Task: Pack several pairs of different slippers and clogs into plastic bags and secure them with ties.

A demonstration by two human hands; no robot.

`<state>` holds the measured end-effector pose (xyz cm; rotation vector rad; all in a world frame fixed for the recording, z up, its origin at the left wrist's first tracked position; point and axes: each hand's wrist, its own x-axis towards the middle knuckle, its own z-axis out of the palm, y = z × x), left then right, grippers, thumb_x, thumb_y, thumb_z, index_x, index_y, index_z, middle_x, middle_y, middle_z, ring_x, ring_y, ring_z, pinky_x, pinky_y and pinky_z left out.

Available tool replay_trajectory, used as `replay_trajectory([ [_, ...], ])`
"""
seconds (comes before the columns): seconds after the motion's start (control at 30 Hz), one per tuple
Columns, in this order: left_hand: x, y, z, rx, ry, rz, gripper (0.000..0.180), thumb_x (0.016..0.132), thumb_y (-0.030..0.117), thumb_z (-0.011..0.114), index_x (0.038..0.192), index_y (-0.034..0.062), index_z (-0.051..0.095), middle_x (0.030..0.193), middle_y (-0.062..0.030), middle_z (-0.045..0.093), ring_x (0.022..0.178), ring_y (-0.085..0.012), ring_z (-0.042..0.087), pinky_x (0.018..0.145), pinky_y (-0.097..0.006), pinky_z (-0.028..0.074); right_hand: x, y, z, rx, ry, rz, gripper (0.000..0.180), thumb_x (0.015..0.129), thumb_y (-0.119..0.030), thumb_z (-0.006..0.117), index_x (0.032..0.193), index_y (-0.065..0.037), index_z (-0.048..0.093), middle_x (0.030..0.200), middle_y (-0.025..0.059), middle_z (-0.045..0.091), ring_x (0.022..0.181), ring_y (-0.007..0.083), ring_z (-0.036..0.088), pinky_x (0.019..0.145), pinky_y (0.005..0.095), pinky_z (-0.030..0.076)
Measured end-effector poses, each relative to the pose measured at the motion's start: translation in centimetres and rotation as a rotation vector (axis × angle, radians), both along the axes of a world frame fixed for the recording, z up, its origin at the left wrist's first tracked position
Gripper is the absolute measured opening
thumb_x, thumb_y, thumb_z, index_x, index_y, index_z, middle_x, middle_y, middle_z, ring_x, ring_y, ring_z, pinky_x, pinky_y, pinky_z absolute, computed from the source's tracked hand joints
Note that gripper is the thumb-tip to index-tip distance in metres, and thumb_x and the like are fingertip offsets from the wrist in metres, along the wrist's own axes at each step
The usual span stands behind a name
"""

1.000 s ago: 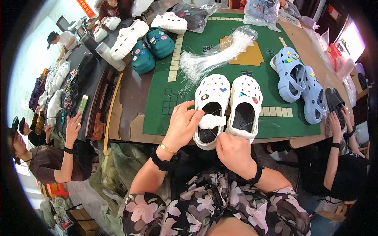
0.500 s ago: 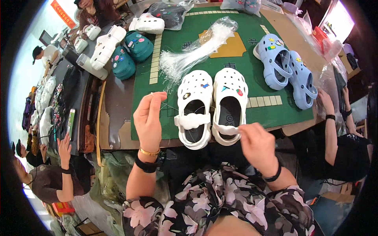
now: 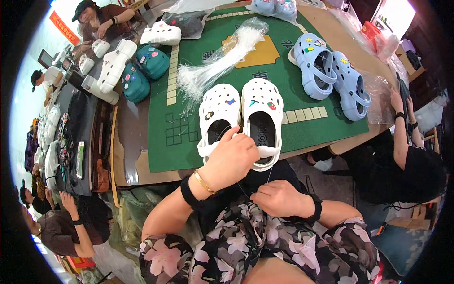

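A pair of white clogs (image 3: 261,100) with small coloured charms stands side by side at the mat's near edge, toes pointing away. My left hand (image 3: 231,158) lies over the left clog's opening and strap, fingers curled and closed; what they pinch is hidden. Just below the clogs, close to my body, my right hand (image 3: 282,199) is closed in a pinch on a thin clear plastic thread, which runs up toward the heels and my left hand. Beyond the clogs lies a bundle of thin white plastic threads (image 3: 215,64) in a clear bag.
Blue clogs (image 3: 316,71) stand right on the green mat (image 3: 175,156). Teal clogs (image 3: 153,61) and white clogs (image 3: 116,66) sit at the left, by a grey bottle (image 3: 101,90). Co-workers (image 3: 101,23) sit around the table, one with arms near its right edge.
My left hand has moved right and down onto the left clog. My right hand has left the right clog's strap and come down toward my body. The view has shifted slightly.
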<state>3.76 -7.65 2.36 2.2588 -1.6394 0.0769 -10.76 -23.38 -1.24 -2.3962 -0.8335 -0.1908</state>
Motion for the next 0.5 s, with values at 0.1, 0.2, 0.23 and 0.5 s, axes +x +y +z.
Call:
replay_trajectory([
  [0.1,1.1,0.2,0.3,-0.241,0.137,0.014,0.009,0.085,0.014,0.061,0.079,0.0067,0.062,0.085,-0.0089,0.059,0.091,-0.028,0.057,0.096,-0.047,0.04,0.6,0.4,0.8,0.132,0.109,0.001,0.007,0.078,-0.011,0.063,0.081,-0.005,0.059,0.069,0.0087,0.057,0.063,0.0275,0.063,0.055,0.0393,0.05],
  [0.2,1.6,0.0,1.3,-0.171,0.302,0.083,0.011,0.088,0.014,0.059,0.082,0.0049,0.06,0.083,-0.0134,0.06,0.087,-0.0345,0.058,0.083,-0.047,0.044,1.6,0.3,1.5,0.176,0.136,-0.02,0.009,0.083,-0.012,0.062,0.079,-0.005,0.058,0.071,0.0098,0.059,0.065,0.028,0.064,0.055,0.0402,0.051],
  [0.23,1.9,-0.1,1.4,-0.17,0.3,0.083,0.011,0.088,0.014,0.059,0.082,0.0049,0.06,0.083,-0.0134,0.06,0.087,-0.0345,0.058,0.083,-0.047,0.044,2.1,0.1,1.7,0.128,0.133,-0.034,0.01,0.085,-0.013,0.061,0.079,-0.005,0.057,0.072,0.0103,0.06,0.065,0.0281,0.064,0.055,0.0404,0.051],
  [0.5,4.2,-2.6,2.4,0.106,0.542,0.06,0.029,0.092,0.025,0.052,0.081,-0.0007,0.061,0.08,-0.0216,0.062,0.078,-0.0405,0.06,0.069,-0.045,0.047,5.4,-1.4,2.2,-0.063,0.0,-0.116,0.006,0.079,-0.011,0.061,0.079,-0.005,0.059,0.075,0.01,0.058,0.065,0.0298,0.063,0.055,0.0406,0.052],
])
